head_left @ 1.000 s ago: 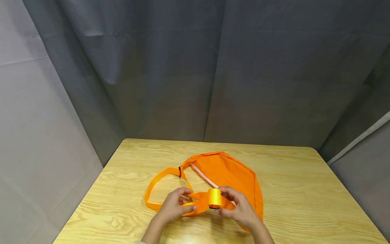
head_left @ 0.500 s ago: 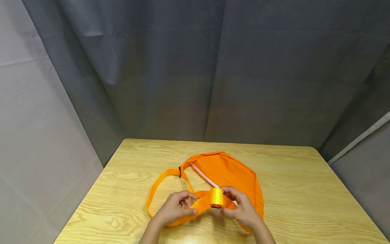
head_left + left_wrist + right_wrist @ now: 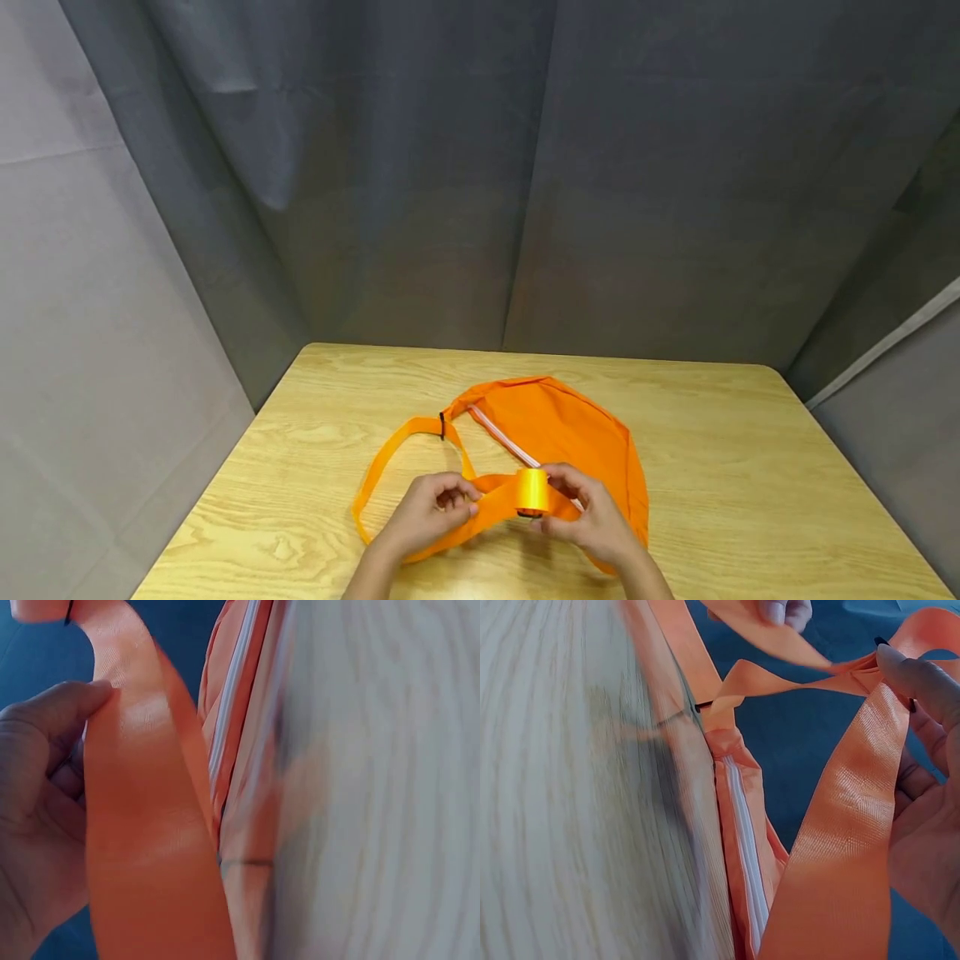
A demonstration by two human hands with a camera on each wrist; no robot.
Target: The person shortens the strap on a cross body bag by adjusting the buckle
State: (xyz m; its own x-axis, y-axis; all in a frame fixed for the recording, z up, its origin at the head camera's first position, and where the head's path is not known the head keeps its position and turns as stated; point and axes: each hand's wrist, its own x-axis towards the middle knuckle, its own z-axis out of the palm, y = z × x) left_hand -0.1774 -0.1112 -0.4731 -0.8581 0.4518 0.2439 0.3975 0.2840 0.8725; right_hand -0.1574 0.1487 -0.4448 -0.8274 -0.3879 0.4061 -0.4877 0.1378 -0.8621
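An orange cloth bag (image 3: 558, 421) with a white zipper (image 3: 502, 435) lies flat on the table. Its orange strap (image 3: 390, 454) loops out to the left and back in front of the bag. My left hand (image 3: 426, 518) pinches the strap, its thumb on the band's edge in the left wrist view. My right hand (image 3: 592, 518) pinches the strap at a black slider buckle (image 3: 912, 706), which is mostly hidden by the strap and the thumb. Above that buckle the webbing stands up in a short loop (image 3: 533, 489) between the hands.
A second black slider (image 3: 442, 426) sits where the strap meets the bag's far left corner. The wooden table (image 3: 750, 467) extends to both sides. Dark grey curtains (image 3: 405, 183) hang behind it, with lighter cloth panels (image 3: 112, 333) at the sides.
My left hand has let the strap slip and taken a new pinch a little nearer the buckle. The band between the hands now runs down under the left hand. The right hand keeps its place.
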